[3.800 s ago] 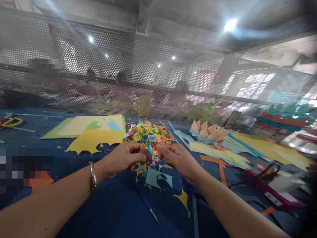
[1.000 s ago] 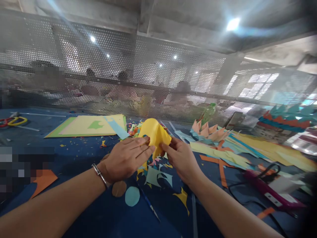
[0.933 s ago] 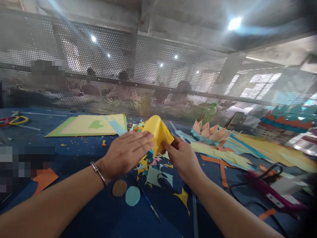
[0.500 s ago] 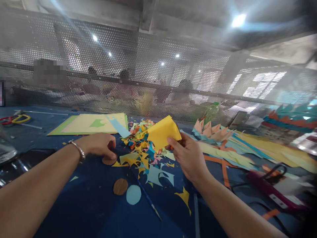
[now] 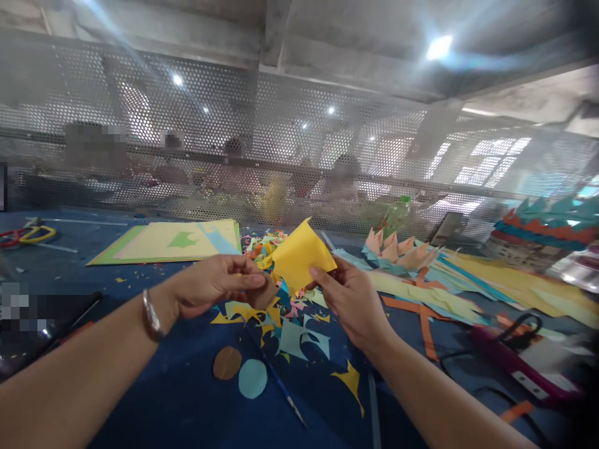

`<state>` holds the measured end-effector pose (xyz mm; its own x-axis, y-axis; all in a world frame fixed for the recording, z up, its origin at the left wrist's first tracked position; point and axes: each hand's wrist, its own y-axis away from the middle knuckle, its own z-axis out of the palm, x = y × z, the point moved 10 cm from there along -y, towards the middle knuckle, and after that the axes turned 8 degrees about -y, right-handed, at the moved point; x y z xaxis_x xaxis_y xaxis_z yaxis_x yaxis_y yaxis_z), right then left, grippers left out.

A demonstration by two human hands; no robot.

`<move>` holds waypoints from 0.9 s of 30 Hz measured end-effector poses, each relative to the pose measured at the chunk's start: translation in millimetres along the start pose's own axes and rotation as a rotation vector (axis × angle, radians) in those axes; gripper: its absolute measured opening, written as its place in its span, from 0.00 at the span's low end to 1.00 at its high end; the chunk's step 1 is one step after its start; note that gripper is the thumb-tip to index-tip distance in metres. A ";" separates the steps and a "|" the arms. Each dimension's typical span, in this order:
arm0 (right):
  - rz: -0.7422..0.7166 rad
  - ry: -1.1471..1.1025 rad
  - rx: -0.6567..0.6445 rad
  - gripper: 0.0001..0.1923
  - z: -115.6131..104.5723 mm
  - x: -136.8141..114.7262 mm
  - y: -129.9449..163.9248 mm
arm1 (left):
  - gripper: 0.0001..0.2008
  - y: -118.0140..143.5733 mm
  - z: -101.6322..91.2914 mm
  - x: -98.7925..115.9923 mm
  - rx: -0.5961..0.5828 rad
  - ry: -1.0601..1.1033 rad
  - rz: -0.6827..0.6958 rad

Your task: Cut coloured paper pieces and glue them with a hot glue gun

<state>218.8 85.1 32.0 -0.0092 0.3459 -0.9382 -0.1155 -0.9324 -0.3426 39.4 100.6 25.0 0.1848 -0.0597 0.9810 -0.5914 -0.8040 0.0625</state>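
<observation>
**Yellow paper pinched on the right, brown disc closing in from the left**

Head view: the right hand (image 5: pixel 353 299) has its fingers closed on one folded yellow paper (image 5: pixel 302 255), tip pointing up and away. The left hand (image 5: pixel 215 285) grips one brown paper disc (image 5: pixel 266 293), just left of and below the paper, nearly touching. On the bench (image 5: pixel 154 399) lie two more discs, one brown (image 5: pixel 227 363) and one light blue (image 5: pixel 253 378).

We find no readable text, label, brand, number or sign. The yellow paper (image 5: pixel 299 259) is plain, the paper sheets (image 5: pixel 173 242) on the counter (image 5: pixel 163 399) carry no print, and the pink tool (image 5: pixel 519 365) at the right has a white patch too blurred to read. Some background areas are pixelated.
</observation>
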 end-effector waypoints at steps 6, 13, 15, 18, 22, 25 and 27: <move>0.019 -0.016 -0.081 0.09 14.6 -4.1 6.6 | 0.11 -7.0 27.7 0.4 0.176 0.303 0.141; 0.074 0.008 -0.157 0.12 26.5 -2.3 12.3 | 0.11 -9.6 14.4 0.0 0.363 0.205 0.237; 0.087 0.024 -0.157 0.13 27.3 -1.5 12.9 | 0.10 -8.9 11.6 -1.5 0.399 0.189 0.257; 0.094 0.035 -0.149 0.14 27.6 -0.3 13.1 | 0.10 -7.5 12.3 2.0 0.407 0.153 0.309; 0.094 0.005 -0.156 0.13 29.1 0.3 13.4 | 0.16 1.7 9.5 9.9 0.481 0.118 0.325; 0.085 -0.026 -0.147 0.13 27.2 -1.9 13.2 | 0.16 16.7 1.6 12.4 0.615 0.311 0.345; 0.080 -0.051 -0.142 0.13 25.1 -3.3 12.8 | 0.14 24.7 0.2 3.1 0.697 0.478 0.284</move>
<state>192.4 74.7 31.9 -0.0636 0.2720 -0.9602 0.0287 -0.9612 -0.2742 25.5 80.4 29.5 -0.3357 -0.1833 0.9240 0.0757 -0.9830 -0.1676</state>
